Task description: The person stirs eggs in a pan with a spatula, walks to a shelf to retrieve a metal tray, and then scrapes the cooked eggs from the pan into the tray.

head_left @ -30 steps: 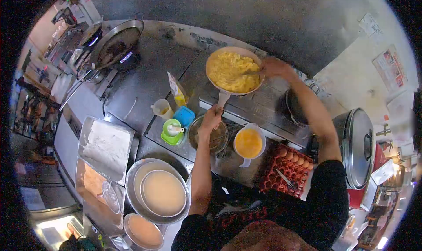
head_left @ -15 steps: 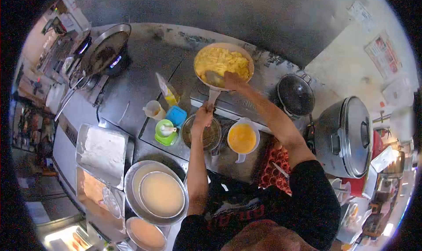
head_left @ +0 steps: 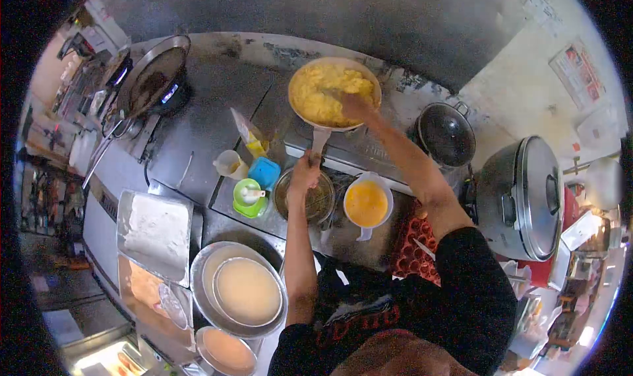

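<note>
A light-coloured frying pan [head_left: 321, 135] full of yellow scrambled eggs [head_left: 313, 89] sits at the back of the counter. My left hand [head_left: 306, 177] is wrapped around its handle. Over the pan's right side, my right hand [head_left: 357, 108] is closed on a spatula [head_left: 335, 94], whose greyish blade is partly sunk in the eggs and blurred. Below the pan, a white pitcher [head_left: 366, 230] holds beaten egg [head_left: 366, 203]. Beside my left wrist is a round metal pot [head_left: 323, 211], partly covered by that arm.
Left of the pot stand a green container [head_left: 249, 208], a blue container [head_left: 264, 173] and a cream jug [head_left: 229, 165]. Red egg trays [head_left: 414, 249], a lidded black pot [head_left: 445, 135] and a large cooker [head_left: 517, 201] line the right. Flour tray [head_left: 157, 228] and batter bowl [head_left: 245, 291] lie lower left.
My right hand has moved the spatula up and slightly right through the eggs, which now look more heaped and stirred. My left hand keeps its grip on the handle.
</note>
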Motion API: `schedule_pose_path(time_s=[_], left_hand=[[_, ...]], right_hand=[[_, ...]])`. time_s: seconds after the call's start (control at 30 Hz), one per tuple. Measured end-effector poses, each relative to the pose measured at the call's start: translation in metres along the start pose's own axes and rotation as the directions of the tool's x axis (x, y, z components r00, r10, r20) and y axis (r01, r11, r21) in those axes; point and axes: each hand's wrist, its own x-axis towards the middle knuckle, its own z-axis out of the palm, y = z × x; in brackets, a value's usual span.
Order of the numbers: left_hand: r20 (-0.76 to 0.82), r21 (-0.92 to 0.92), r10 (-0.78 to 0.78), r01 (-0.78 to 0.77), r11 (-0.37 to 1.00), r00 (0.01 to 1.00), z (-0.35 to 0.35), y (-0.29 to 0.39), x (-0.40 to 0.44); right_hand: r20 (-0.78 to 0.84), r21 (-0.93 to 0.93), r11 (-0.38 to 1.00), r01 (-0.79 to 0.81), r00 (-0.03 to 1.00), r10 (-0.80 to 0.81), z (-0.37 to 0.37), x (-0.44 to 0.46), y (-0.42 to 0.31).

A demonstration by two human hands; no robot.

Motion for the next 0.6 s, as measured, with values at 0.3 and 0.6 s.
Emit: schedule_pose_path(time_s=[0.3,0.6], left_hand=[[-0.052,0.132,0.026,-0.018,0.991,0.998,-0.005,0.003,-0.001],[-0.039,0.086,0.004,-0.001,0.996,0.999,-0.005,0.002,-0.003]], right_hand=[[0.606,-0.641,0.764,0.071,0.658,0.448,-0.191,0.076,-0.088],[0.659,-0.378,0.925,-0.021,0.696,0.286,-0.132,-0.015,-0.029]])
